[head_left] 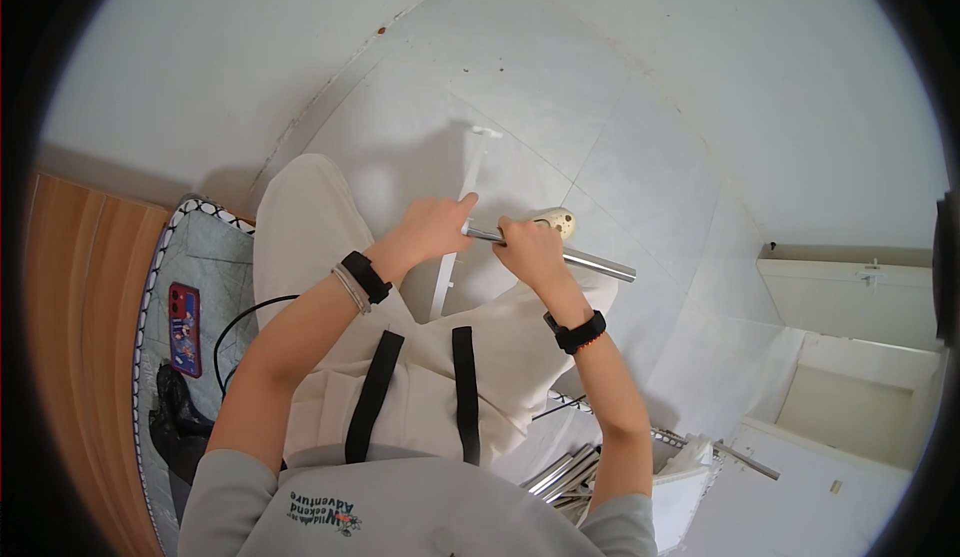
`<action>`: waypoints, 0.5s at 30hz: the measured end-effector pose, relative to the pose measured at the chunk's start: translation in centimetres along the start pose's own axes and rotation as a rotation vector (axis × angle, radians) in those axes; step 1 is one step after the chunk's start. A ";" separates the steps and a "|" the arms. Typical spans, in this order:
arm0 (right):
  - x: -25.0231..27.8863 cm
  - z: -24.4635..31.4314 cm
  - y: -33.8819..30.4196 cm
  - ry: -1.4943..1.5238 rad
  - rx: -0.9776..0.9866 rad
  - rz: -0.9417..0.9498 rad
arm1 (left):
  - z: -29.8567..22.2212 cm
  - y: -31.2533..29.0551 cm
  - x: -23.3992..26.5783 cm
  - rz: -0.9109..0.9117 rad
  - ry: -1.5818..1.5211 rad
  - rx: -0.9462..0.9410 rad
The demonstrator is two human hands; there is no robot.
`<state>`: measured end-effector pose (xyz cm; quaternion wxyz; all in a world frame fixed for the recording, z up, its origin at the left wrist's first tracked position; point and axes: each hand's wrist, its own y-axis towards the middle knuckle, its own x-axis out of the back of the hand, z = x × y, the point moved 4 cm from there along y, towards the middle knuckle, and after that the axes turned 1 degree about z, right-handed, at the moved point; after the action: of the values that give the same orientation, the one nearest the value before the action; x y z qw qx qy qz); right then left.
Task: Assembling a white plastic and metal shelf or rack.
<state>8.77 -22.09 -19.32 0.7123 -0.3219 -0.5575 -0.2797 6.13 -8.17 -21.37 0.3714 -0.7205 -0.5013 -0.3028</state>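
A shiny metal tube (600, 265) lies across in front of me, tilted down toward the right. My right hand (532, 252) is wrapped round its middle. At the tube's left end, my left hand (437, 227) pinches a small white piece (467, 227); whether it is a plug or a connector I cannot tell. Behind my left hand a long white bar (443, 282) runs from between my legs toward a short crosspiece (486, 133) on the floor side. Part of the bar is hidden by my left hand.
On the quilted seat (215, 257) to my left lie a phone in a red and blue case (185, 329) and a black bag (178, 417). Several metal tubes (565, 477) sit low on the right, near a white cabinet (850, 387). A spotted cream shoe (556, 221) shows past my right hand.
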 end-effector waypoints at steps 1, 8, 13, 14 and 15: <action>0.0 0.3 0.4 0.017 -0.014 0.010 | 0.0 0.1 0.2 0.010 0.016 0.031; -1.0 0.2 3.4 0.084 -0.058 0.207 | -1.2 1.4 -0.1 -0.089 0.200 -0.122; -0.9 -0.2 4.1 0.200 -0.113 0.478 | -0.6 2.8 0.0 0.091 0.063 -0.102; -1.1 -0.2 4.1 0.199 -0.113 0.476 | -0.5 2.9 0.1 0.090 0.064 -0.103; -1.1 -0.3 4.1 0.172 -0.137 0.415 | -0.3 3.0 0.2 0.090 0.065 -0.090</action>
<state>11.81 -19.66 -21.00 0.7758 -0.4524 -0.3963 -0.1908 9.06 -9.03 -21.70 0.3681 -0.7479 -0.4422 -0.3312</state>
